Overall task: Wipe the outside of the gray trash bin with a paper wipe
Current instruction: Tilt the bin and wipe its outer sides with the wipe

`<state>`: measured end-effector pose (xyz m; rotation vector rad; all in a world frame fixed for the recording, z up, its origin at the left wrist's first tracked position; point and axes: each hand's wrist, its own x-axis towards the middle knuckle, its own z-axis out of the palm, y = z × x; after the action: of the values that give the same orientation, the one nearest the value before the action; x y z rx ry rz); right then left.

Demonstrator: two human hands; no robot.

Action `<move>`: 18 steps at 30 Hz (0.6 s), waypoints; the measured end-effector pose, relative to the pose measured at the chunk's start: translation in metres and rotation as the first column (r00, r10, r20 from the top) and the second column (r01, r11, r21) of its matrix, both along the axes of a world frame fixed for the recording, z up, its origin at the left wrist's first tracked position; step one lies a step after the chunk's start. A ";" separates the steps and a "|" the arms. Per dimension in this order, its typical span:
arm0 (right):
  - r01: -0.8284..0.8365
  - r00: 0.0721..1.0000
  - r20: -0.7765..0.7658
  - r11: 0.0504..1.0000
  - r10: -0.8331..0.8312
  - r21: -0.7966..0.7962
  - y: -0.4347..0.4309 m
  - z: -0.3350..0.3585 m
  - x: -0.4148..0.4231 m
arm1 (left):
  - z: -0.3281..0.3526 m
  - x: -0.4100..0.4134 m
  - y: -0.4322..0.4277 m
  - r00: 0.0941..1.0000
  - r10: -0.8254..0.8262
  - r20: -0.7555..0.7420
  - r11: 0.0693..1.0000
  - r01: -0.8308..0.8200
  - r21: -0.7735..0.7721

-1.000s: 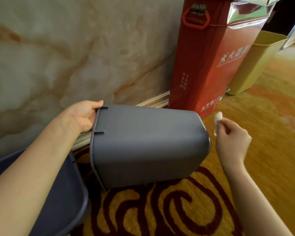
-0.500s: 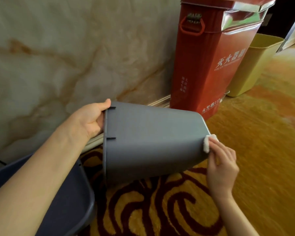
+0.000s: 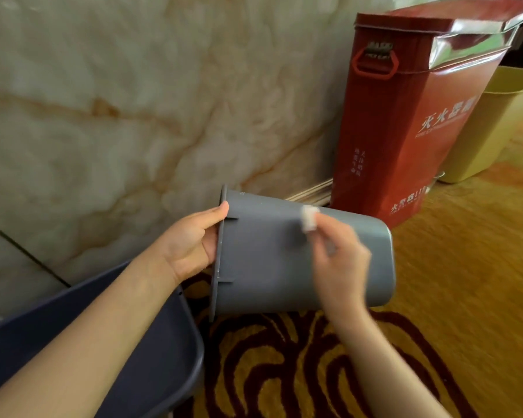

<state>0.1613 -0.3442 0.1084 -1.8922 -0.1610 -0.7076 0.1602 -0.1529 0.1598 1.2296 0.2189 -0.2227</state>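
The person is in the wiping step itself, working along the side wall of the gray plastic trash bin (image 3: pixel 272 260), which is being held on its side above the gold and dark-red patterned carpet (image 3: pixel 435 297), its open mouth turned left and its closed base toward the tall red metal box (image 3: pixel 411 125) by the marble wall (image 3: pixel 133 101). The left hand (image 3: pixel 194 245) is clamping the bin's rim, thumb over the lip. The right hand (image 3: pixel 341 263) is pinching a small crumpled white paper wipe (image 3: pixel 308 218) and seems to be pressing it to the bin's upper side, though the hand is blurred, so contact is hard to confirm. The bin is looking smooth, matte and tapered, with no obvious dirt. Next, I would judge, the bin is needing a turn so the hidden sides come round to the wipe.
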 end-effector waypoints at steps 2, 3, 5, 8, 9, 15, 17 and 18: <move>-0.147 0.985 0.081 0.986 0.153 -0.085 0.040 0.008 -0.010 | 0.002 -0.001 0.000 0.999 -0.024 -0.024 0.999 0.023 -0.029; -0.188 0.974 0.103 0.973 0.202 -0.132 0.053 0.011 -0.012 | 0.002 -0.002 0.000 0.999 -0.041 -0.027 0.998 0.040 -0.043; -0.232 0.961 0.105 0.954 0.255 -0.192 0.067 0.015 -0.007 | 0.002 -0.002 0.001 0.998 -0.055 -0.028 0.997 0.054 -0.047; -0.274 0.943 0.117 0.926 0.312 -0.260 0.061 0.015 0.007 | -0.001 -0.001 0.004 0.999 -0.013 -0.035 1.000 0.013 0.013; -0.257 0.942 0.135 0.920 0.307 -0.296 0.054 0.013 0.011 | -0.002 -0.001 0.005 0.999 -0.009 -0.036 0.999 0.010 0.032; 0.044 0.998 -0.026 0.967 -0.052 -0.252 -0.020 -0.013 0.045 | -0.002 0.001 0.006 0.998 0.016 -0.063 0.999 -0.014 0.041; 0.156 0.980 -0.093 0.972 -0.174 -0.178 -0.035 -0.017 0.043 | 0.000 0.002 0.005 0.997 0.022 -0.079 0.999 -0.020 0.034; 0.202 0.973 -0.087 0.970 -0.215 -0.139 -0.034 -0.016 0.037 | 0.001 0.002 0.004 0.996 0.024 -0.087 0.999 -0.022 0.032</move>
<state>0.1987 -0.3777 0.0922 -2.0851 0.0598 -0.7555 0.1618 -0.1487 0.1607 1.2483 0.3127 -0.2540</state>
